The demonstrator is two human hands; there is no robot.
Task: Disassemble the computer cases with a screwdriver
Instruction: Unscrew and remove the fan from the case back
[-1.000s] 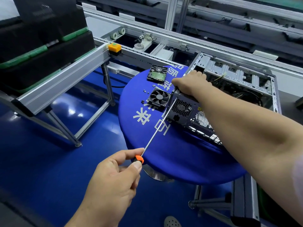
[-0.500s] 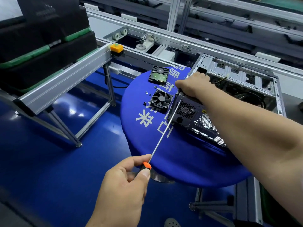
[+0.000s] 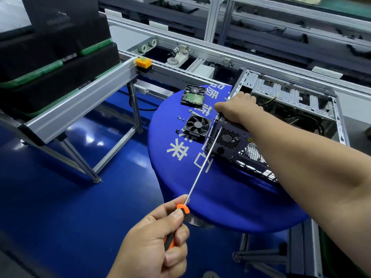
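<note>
An open computer case (image 3: 291, 93) lies on its side on a round blue table (image 3: 220, 197), its perforated rear panel (image 3: 230, 137) facing me. My left hand (image 3: 156, 241) grips the orange and black handle of a long screwdriver (image 3: 202, 165). The shaft runs up to the rear panel's top left corner, where the tip meets the case. My right hand (image 3: 236, 109) rests on that top corner of the case, fingers curled over its edge.
A black fan (image 3: 197, 125), a hard drive (image 3: 193, 95) and several loose screws (image 3: 180, 118) lie on the table left of the case. A conveyor frame (image 3: 80, 103) with an orange button (image 3: 143, 63) stands to the left, above a blue floor (image 3: 60, 197).
The view has shifted slightly. My left hand and the screwdriver handle sit a little further right. My right hand stays on the case corner.
</note>
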